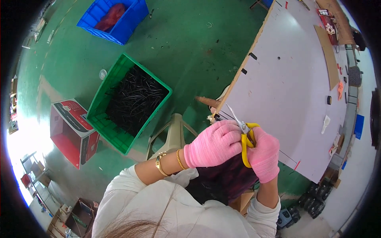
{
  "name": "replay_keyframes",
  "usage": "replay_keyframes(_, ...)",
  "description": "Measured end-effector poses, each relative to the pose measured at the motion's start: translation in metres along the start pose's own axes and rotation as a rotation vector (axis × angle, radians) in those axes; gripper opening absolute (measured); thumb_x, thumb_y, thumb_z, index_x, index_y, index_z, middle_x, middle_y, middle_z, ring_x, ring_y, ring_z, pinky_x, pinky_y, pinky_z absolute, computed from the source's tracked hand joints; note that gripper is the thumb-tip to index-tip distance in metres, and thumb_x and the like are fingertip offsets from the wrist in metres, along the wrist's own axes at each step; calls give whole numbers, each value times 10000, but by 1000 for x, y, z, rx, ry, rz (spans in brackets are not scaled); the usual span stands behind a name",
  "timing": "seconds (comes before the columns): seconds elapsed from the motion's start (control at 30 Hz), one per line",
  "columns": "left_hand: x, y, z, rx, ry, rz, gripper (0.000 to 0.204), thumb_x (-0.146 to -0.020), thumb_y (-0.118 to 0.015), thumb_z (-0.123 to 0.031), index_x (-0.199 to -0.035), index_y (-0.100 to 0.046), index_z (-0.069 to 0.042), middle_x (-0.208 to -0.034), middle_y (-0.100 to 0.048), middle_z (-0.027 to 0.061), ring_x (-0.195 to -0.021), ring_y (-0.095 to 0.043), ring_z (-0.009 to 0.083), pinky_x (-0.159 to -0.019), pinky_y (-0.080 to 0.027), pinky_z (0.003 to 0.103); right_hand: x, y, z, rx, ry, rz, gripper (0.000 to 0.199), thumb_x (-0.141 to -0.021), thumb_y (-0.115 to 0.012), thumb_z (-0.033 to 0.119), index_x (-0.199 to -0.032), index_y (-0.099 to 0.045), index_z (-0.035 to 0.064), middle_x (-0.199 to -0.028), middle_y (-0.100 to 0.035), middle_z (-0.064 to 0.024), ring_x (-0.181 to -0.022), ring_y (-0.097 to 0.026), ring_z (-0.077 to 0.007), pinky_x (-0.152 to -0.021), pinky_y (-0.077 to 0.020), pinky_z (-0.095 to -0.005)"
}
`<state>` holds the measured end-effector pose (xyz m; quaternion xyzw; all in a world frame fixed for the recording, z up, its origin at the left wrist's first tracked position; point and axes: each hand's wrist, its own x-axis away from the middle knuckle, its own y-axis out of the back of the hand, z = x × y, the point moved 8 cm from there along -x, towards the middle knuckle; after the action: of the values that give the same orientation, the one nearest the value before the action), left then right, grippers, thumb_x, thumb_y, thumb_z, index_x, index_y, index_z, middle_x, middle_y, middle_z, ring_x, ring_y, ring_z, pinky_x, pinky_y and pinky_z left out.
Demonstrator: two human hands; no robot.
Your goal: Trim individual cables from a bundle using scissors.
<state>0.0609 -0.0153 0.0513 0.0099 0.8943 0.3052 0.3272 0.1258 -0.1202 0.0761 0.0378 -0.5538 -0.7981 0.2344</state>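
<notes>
My right hand (265,155), in a pink knit glove, is closed round the yellow handles of a pair of scissors (244,127). The blades point away from me, up and to the left, over the near edge of the white table (291,85). Close by on the left, my left hand (214,145), gloved the same way, is curled shut with its fingertips beside the scissors' pivot. Whatever it may hold is hidden. Thin black pieces (224,116) lie at the table edge just beyond my hands.
A green crate (102,89) full of thin black sticks (137,97) stands on the floor at left, next to an opened carton (71,113). Farther off is a blue crate (133,23) holding a red bag (111,18). A beige stool (174,133) stands near my left forearm.
</notes>
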Motion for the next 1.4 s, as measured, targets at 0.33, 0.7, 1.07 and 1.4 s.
replay_keyframes(0.33, -5, 0, 6, -2, 72, -78, 225, -698, -679, -124, -921, -648, -126, -987, -610, 21, -936, -618, 230, -829, -532, 364, 13, 14, -30, -127, -68, 22, 296, -789, -795, 206, -847, -614, -20, -653, -523, -206, -557, -471, -346, -547, -442, -357)
replay_keyframes(0.7, -12, -6, 2, -115, 91, -3, 378, -626, -763, -70, -988, -740, -176, -953, -580, -18, -914, -565, 212, -774, -485, 343, 28, 24, -85, -137, -219, 53, 355, -795, -793, 253, -844, -600, -40, -647, -508, -195, -546, -459, -264, -556, -433, -347)
replay_keyframes(1.07, -23, -12, -2, -179, 193, 70, 261, -708, -775, -102, -953, -740, -185, -920, -573, -15, -870, -545, 222, -784, -448, 364, 19, 19, -90, 87, -320, 227, 484, -818, -735, 475, -843, -633, 2, -753, -631, -209, -735, -628, -412, -655, -501, -448)
replay_keyframes(1.4, -49, -42, -16, -172, 229, 222, 250, -699, -778, -104, -935, -753, -182, -908, -590, -4, -868, -542, 246, -788, -455, 381, 18, 15, -97, 107, -285, 229, 449, -840, -700, 478, -863, -663, 31, -791, -662, -195, -785, -654, -393, -694, -525, -447)
